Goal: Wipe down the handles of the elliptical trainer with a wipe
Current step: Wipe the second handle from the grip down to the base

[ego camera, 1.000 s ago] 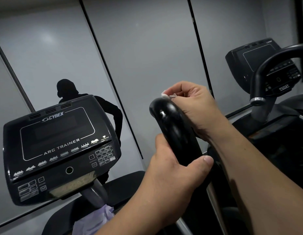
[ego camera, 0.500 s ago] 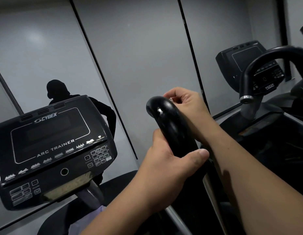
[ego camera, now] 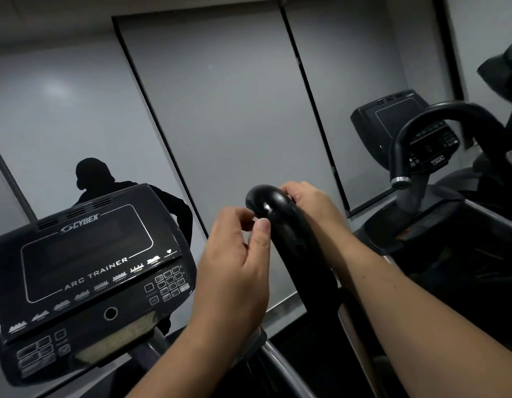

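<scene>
Handle (ego camera: 280,222) top: right hand (ego camera: 309,205) curls behind it; left hand (ego camera: 234,271) loose, just beside.

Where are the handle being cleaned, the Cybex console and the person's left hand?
handle (ego camera: 280,219), head view, its glossy upper curve.
Cybex console (ego camera: 85,271), head view, its dark screen.
left hand (ego camera: 234,271), head view, its back.

Only carrier in view is the elliptical trainer (ego camera: 280,369) itself. Console (ego camera: 85,271) sits on its post at left, tilted toward the camera. Black handle (ego camera: 289,225) rises at centre, rounded top up. Right hand (ego camera: 312,202) wraps the back of the handle top. Left hand (ego camera: 234,271) is just beside the handle, thumb tip touching it, fingers loosely curled. Wipe not discernible.
</scene>
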Demonstrator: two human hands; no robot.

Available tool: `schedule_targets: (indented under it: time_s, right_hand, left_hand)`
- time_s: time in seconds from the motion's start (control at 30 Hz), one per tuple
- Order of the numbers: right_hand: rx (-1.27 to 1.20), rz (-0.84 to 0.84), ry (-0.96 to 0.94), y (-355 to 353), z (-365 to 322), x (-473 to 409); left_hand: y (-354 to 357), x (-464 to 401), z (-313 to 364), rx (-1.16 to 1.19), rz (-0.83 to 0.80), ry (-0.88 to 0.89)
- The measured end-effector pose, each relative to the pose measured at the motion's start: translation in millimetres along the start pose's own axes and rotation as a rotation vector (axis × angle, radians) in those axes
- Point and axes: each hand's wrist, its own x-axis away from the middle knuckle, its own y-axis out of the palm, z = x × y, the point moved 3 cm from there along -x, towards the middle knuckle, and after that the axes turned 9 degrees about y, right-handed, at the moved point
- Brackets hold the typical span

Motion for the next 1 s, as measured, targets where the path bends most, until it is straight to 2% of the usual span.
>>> schedule_targets:
  time_s: [0.07,0.17,0.23,0.4,0.53,0.67,0.8,0.93,1.0]
  right_hand:
    - [0.014,0.000,-0.009,-0.7,1.0,0.8]
    - [0.031,-0.003,-0.034,-1.2,-0.7,0.6]
    - [0.045,-0.012,-0.013,-2.5,3.6,0.6]
    - [0.108,-0.044,0.007,-2.4,-0.3,1.5]
    - [0.090,0.035,0.054,-6.4,19.4,2.9]
    - [0.100,-0.023,0.004,-0.2,11.3,1.2]
    - [0.144,0.090,0.095,-7.8,31.0,-2.9]
    - [0.129,0.029,-0.002,0.9,12.7,-5.8]
    - [0.109,0.074,0.015,-0.3,19.8,-6.7]
  left_hand:
    - [-4.9,-6.9,0.7,-0.054,-0.005,0.135]
    - [-6.1,-14.7,2.3,-0.364,-0.111,0.456]
    - [-1.9,-15.7,2.2,-0.471,-0.160,0.527]
    - [3.0,-19.9,2.2,-0.489,-0.140,0.560]
    - [4.5,-24.8,1.1,-0.516,-0.135,0.573]
    - [7.1,-28.1,-1.6,-0.531,-0.143,0.575]
    - [10.2,-32.0,-2.9,-0.563,-0.138,0.598]
    - [14.9,-35.2,-2.5,-0.608,-0.111,0.580]
    - [16.9,-35.1,-2.0,-0.622,-0.115,0.578]
